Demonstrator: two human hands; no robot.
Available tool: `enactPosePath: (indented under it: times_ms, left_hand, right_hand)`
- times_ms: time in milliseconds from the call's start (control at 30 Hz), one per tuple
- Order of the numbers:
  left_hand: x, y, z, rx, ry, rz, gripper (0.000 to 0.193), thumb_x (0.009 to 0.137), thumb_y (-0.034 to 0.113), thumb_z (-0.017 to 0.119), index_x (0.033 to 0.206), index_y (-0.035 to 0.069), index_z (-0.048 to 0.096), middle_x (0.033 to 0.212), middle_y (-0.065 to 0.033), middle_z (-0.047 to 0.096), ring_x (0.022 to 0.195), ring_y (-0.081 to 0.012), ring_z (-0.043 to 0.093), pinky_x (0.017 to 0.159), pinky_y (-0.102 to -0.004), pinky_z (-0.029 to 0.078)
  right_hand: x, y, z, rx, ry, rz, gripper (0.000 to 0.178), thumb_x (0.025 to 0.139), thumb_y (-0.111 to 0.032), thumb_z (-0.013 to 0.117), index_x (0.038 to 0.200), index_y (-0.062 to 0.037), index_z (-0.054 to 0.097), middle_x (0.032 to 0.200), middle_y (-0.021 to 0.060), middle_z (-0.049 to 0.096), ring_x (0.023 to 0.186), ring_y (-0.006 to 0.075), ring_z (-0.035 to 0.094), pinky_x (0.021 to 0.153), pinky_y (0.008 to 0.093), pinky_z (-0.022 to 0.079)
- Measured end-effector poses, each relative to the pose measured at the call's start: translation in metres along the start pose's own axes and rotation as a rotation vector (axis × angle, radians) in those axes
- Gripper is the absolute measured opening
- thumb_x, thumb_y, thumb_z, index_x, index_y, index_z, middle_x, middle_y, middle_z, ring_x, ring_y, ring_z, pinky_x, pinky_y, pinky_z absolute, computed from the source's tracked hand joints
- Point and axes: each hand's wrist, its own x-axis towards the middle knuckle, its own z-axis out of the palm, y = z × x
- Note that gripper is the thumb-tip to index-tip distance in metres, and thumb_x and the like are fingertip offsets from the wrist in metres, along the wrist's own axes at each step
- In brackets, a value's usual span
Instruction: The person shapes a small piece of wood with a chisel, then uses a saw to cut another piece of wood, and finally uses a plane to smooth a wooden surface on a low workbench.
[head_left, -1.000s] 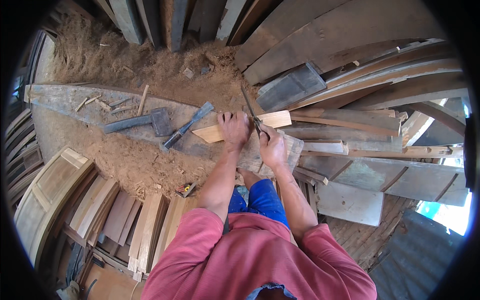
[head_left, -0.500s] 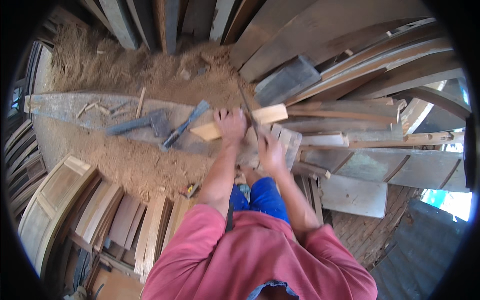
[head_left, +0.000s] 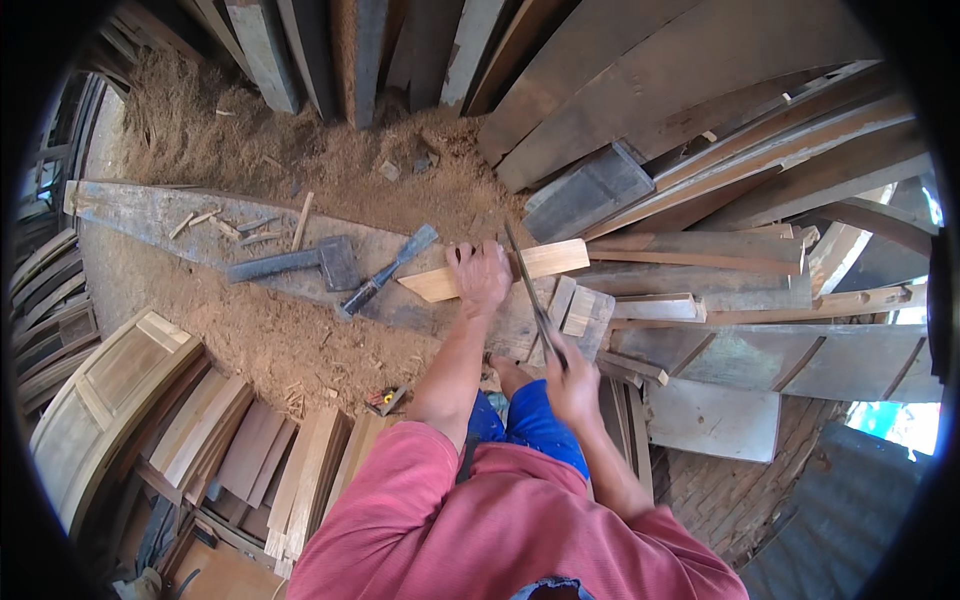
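Sawdust, brown and crumbly, spreads over the ground from the left, where a panelled wooden door leans with its smooth framed face up. Right of it, pale and reddish planks stand in rows, straight-edged and plainly grained. Above them runs a long, low board serving as a table, its grey surface worn and scuffed. Thin splinters are scattered on it, then comes a mallet with a dark, blocky head and a straight handle. Beside that, slantwise, lies a chisel with a flat, dull metal blade and a dark grip.

Next is a pale wood strip, clean and finely grained, its left end cut to a slanting point. It lies across the table directly under the left hand, sticking out on both sides; that hand holds it down, fingers curled toward its far edge. Just right of those knuckles, a narrow, dark saw crosses the strip; whether its teeth are in the wood cannot be told. The right hand, slightly blurred, is closed around the saw's near end, below the strip. Small squared offcuts lie near the table's right end, with weathered boards stacked beyond, rough and chipped.
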Motion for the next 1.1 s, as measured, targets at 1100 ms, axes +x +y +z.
enactPosePath:
  times_ms: [1100]
  left_hand:
    - [0.007, 0.006, 0.001, -0.001, 0.008, -0.03, 0.025, 0.094, 0.027, 0.053, 0.089, 0.006, 0.064, 0.079, -0.0169, 0.071, 0.093, -0.0331, 0.059, 0.102, -0.0505, 0.029]
  right_hand:
    - [0.022, -0.01, -0.005, -0.104, -0.034, 0.105, 0.033, 0.095, -0.014, 0.056, 0.124, -0.0024, 0.063, 0.113, 0.0264, 0.066, 0.105, 0.0385, 0.066, 0.089, 0.0415, 0.052]
